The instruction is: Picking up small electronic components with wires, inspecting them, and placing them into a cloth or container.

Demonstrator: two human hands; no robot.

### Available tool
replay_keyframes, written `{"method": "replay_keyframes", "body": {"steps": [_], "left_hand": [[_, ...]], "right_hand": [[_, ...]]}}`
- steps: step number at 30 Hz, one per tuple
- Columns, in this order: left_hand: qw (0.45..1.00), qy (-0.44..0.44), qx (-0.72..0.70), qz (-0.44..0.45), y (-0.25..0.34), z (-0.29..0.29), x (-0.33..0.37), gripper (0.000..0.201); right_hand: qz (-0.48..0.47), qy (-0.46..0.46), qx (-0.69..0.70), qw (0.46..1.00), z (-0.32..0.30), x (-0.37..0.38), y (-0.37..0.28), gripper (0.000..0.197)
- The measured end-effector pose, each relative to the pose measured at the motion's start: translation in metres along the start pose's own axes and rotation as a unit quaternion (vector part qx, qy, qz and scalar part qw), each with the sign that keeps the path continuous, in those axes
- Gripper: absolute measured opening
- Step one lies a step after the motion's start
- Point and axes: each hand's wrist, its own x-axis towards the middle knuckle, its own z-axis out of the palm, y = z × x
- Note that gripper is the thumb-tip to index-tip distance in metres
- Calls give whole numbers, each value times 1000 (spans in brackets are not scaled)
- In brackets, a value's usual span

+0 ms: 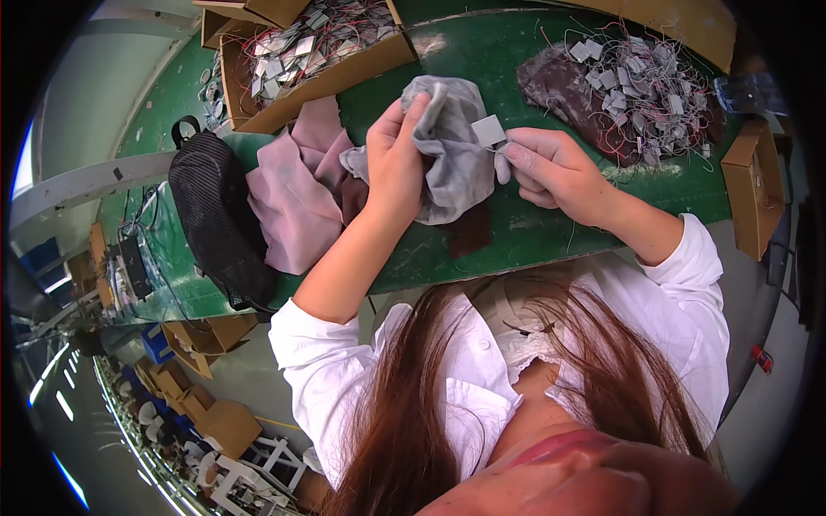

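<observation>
My left hand (397, 155) is closed on a crumpled grey cloth (454, 172), its thumb and fingers pinching the upper left part. To the right of the cloth, my right hand (551, 172) pinches a small square white plate (489, 131) near its lower right corner, where its wires seem to come off. The plate's left edge lies against or just in front of the cloth; I cannot tell whether they touch. Pale dust covers the right fingers. Beneath the grey cloth, a dark brown cloth piece (470, 230) lies on the green tabletop (525, 249).
At the back left stands a cardboard box (344, 76) full of wired white plates. More wired plates (641, 95) are heaped on a brown cloth (555, 84) at right. A pink cloth (297, 193) and a black mesh bag (215, 206) lie left. A small carton (754, 189) hangs at the right edge.
</observation>
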Motion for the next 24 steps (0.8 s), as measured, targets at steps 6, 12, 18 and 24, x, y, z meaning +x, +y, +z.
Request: {"method": "replay_keyframes", "body": {"steps": [6, 12, 18, 24], "left_hand": [[980, -171, 99, 5, 4, 7, -11, 23], [968, -188, 165, 10, -2, 4, -8, 27], [937, -196, 265, 116, -7, 2, -9, 19], [915, -183, 314, 177, -9, 2, -10, 13]], "right_hand": [[-7, 4, -11, 1000, -2, -1, -1, 19], [3, -15, -119, 993, -5, 0, 2, 16], [-9, -24, -235, 972, -4, 0, 3, 16], [30, -28, -155, 987, 2, -1, 4, 17]]}}
